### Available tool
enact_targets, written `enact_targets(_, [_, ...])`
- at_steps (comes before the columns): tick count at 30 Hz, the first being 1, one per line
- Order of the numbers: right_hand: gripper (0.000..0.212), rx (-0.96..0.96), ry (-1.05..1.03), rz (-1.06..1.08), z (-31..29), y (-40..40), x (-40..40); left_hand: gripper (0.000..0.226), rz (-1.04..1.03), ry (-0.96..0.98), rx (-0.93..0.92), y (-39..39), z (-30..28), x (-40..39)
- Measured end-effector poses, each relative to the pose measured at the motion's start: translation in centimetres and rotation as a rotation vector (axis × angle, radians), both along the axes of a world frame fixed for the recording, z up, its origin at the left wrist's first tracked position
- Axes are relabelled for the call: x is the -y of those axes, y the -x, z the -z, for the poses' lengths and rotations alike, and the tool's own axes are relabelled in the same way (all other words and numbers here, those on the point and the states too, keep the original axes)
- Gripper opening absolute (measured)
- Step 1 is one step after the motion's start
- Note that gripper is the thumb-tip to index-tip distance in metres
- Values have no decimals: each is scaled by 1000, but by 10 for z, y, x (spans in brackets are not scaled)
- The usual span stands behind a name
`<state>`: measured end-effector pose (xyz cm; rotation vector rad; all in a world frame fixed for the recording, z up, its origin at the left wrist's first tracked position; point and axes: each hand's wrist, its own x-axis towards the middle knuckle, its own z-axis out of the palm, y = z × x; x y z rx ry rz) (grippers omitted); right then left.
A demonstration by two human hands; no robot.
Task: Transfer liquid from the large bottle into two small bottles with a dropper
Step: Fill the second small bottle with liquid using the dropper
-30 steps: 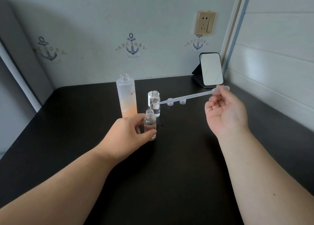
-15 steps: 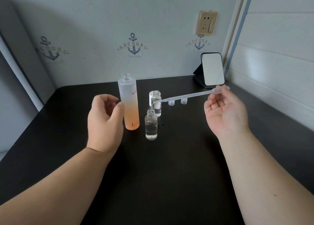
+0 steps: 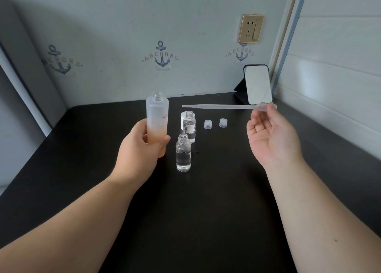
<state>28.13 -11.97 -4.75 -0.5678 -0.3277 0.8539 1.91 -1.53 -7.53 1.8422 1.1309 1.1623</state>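
1. Soft, even daylight falls from the right; the panelled wall (image 3: pixel 334 70) there carries a pale bright patch.
2. The upper left corner lies in shadow.
3. The black tabletop (image 3: pixel 206 221) shows faint sheen, no harsh glare.
4. Straight edges bow near the frame borders; focus is sharp throughout.

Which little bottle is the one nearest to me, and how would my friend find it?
Start at the black table and find the tall frosted orange bottle held by the left hand. Just right of it stands the nearer small clear bottle. Unlike the farther small bottle, it has no white label.
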Motion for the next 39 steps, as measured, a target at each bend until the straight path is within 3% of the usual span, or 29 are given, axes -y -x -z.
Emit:
enact_targets(10, [28, 56, -35, 15, -4, 3, 0, 31, 27, -133, -67, 1, -5, 6])
enact_targets(25, [20, 187, 36, 79, -3, 1, 3, 45, -99, -274, -219, 3, 1, -1])
enact_targets(28, [10, 283, 62, 50, -1, 3, 1, 51, -90, -355, -277, 1, 2, 0])
enact_targets(31, [18, 432, 86, 8, -1, 10, 0, 55, -79, -406, -311, -1, 4, 1])
enact_targets(39, [11, 600, 157, -58, 5, 35, -6, 54, -75, -425, -321, -5, 5, 0])
